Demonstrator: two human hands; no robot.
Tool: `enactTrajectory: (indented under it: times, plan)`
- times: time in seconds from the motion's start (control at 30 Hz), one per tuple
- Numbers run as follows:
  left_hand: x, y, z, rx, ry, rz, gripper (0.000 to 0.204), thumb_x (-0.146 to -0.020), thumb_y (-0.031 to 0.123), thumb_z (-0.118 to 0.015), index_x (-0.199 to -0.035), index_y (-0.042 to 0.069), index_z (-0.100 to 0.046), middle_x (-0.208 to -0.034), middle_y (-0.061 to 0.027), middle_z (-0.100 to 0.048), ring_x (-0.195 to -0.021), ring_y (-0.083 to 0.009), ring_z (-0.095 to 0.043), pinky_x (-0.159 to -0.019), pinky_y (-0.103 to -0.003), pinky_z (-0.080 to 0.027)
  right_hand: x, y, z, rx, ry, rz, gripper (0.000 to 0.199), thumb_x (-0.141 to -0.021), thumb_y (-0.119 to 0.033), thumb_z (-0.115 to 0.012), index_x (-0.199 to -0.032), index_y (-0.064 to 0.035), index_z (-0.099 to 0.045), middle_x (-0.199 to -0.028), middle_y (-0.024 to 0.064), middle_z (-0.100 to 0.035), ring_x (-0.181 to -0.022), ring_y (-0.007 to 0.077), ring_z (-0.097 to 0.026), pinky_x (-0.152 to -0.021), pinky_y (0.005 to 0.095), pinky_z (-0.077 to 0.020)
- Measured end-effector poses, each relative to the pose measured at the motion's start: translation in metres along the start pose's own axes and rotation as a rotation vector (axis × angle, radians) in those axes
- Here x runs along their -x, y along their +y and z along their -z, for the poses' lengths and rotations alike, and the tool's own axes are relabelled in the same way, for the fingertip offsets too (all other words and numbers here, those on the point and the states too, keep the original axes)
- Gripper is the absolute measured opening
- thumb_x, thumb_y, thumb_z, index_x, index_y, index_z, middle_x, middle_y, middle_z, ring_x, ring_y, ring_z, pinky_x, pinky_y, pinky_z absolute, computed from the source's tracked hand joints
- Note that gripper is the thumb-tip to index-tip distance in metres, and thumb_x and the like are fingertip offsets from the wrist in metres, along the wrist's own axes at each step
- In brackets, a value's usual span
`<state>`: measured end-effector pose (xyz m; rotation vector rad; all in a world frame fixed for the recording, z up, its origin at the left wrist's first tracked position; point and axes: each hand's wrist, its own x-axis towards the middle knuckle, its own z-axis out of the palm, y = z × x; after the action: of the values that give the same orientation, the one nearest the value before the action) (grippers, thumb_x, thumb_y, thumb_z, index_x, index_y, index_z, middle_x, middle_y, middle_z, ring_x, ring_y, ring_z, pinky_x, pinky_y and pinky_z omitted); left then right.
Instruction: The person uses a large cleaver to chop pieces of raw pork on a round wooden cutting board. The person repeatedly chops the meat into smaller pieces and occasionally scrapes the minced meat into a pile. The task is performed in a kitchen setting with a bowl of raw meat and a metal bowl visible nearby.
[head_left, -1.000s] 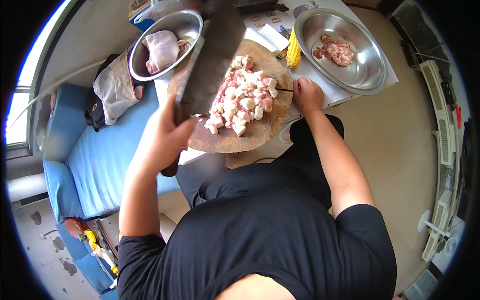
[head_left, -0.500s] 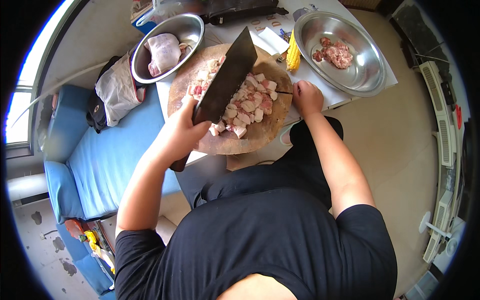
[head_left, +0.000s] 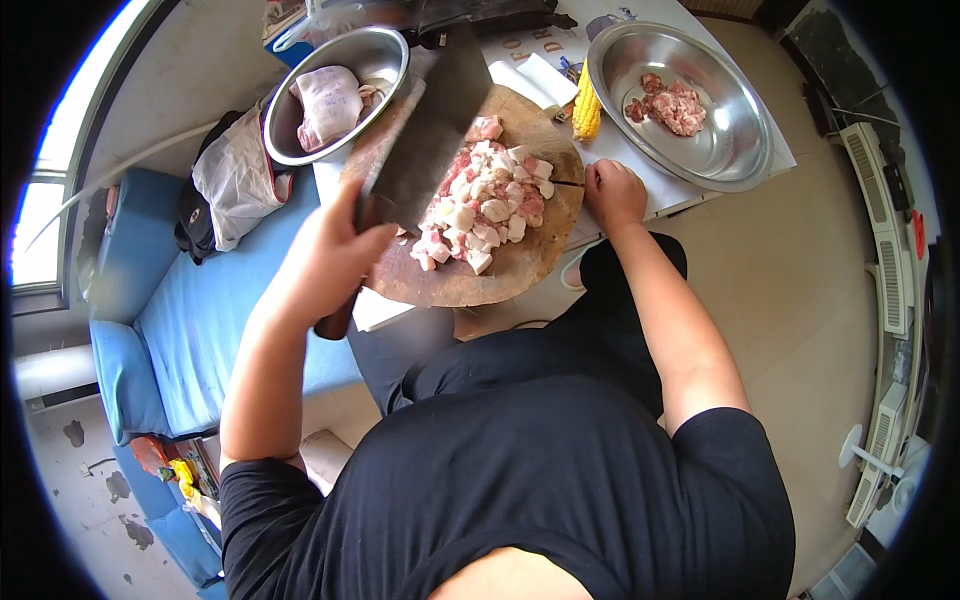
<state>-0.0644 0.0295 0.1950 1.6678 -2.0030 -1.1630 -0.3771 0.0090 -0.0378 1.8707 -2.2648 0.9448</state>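
My left hand (head_left: 325,245) is closed around the handle of a dark, broad-bladed cleaver (head_left: 425,140). Its blade, smeared by motion, is held tilted over the left side of a round wooden chopping board (head_left: 440,285). Right of the blade lies a heap of diced raw meat (head_left: 495,205), pink with white fatty pieces; the blade hides part of the heap's left side. My right hand (head_left: 616,196) rests in a fist at the table edge beside the board's right rim, with nothing visible in it.
A steel bowl (head_left: 283,150) at the back left holds a large slab of meat (head_left: 328,105). At the right, another steel bowl (head_left: 735,170) contains minced meat (head_left: 675,107). Corn (head_left: 587,108) lies between that bowl and the board. A blue sofa (head_left: 225,330) stands left.
My left hand and the cleaver have moved left across the board. Meat pieces left of the blade are gone from there, and the heap right of it looks fuller. My right hand stays put.
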Motion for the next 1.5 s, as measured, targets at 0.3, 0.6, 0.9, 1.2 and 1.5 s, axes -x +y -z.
enactTrajectory:
  times: [0.3,0.6,0.9,1.2,1.5]
  plan:
    - [0.006,-0.027,-0.034,-0.052,-0.033,0.030,0.028,-0.080,0.012,-0.062,-0.100,0.000,-0.047,-0.074,-0.0126,-0.055,-0.061,-0.0166,-0.056,-0.053,-0.031,-0.046,-0.001,-0.007,0.003,0.000,-0.020,-0.006,0.020,-0.081,-0.023,-0.056,-0.068,-0.0077,-0.056,-0.074,0.0104,-0.061,-0.072,0.0320,-0.059,-0.064,0.0445,-0.0476]
    - [0.016,0.006,-0.001,0.139,0.114,-0.063,0.035,-0.081,0.008,-0.060,-0.113,-0.001,-0.047,-0.069,-0.0040,-0.050,-0.050,-0.0086,-0.046,-0.046,-0.024,-0.040,0.001,0.000,0.002,0.010,-0.020,-0.010,0.020,-0.081,-0.024,-0.055,-0.069,-0.0081,-0.056,-0.076,0.0104,-0.061,-0.074,0.0320,-0.059,-0.065,0.0448,-0.0474]
    - [0.005,0.014,0.011,0.167,0.102,-0.045,0.030,-0.083,0.008,-0.057,-0.109,0.001,-0.047,-0.067,-0.0022,-0.048,-0.047,-0.0075,-0.045,-0.043,-0.023,-0.038,0.002,0.002,0.002,0.020,-0.016,-0.012,0.020,-0.082,-0.023,-0.055,-0.069,-0.0078,-0.056,-0.075,0.0108,-0.062,-0.074,0.0320,-0.059,-0.065,0.0447,-0.0474]
    - [-0.008,-0.007,0.012,-0.029,-0.023,0.024,0.028,-0.082,0.010,-0.059,-0.107,0.000,-0.049,-0.067,-0.0031,-0.049,-0.050,-0.0088,-0.046,-0.046,-0.025,-0.040,0.000,-0.002,-0.002,0.012,-0.012,0.016,0.020,-0.081,-0.022,-0.055,-0.068,-0.0077,-0.056,-0.072,0.0108,-0.061,-0.072,0.0324,-0.059,-0.064,0.0450,-0.0472]
    - [-0.009,-0.033,-0.004,-0.178,0.080,0.022,0.038,-0.079,0.014,-0.062,-0.111,-0.001,-0.048,-0.068,-0.0092,-0.055,-0.055,-0.0141,-0.055,-0.051,-0.029,-0.045,-0.001,-0.006,0.002,-0.001,-0.029,0.005,0.019,-0.081,-0.021,-0.056,-0.068,-0.0072,-0.055,-0.074,0.0108,-0.061,-0.073,0.0321,-0.059,-0.065,0.0445,-0.0473]
